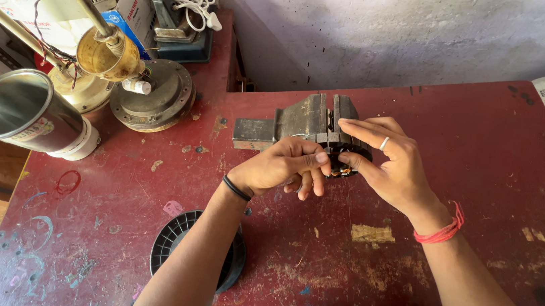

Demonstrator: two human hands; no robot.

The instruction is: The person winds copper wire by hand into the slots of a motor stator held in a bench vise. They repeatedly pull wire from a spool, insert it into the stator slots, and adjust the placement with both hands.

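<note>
A: Both hands pinch the small dark round wound motor core (347,158) by the grey metal bench vise (310,122), above the red worktop (477,172).

B: Left hand (281,169), right hand (388,161) clamped on it; a slip could snag windings.

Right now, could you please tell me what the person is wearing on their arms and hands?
Both arms are bare, with no sleeves and no gloves. The left hand has a thin black band around its wrist. The right hand has a plain silver-coloured ring on one of its fingers and a red thread bracelet, wound in a few strands, around its wrist. No watch shows.
</note>
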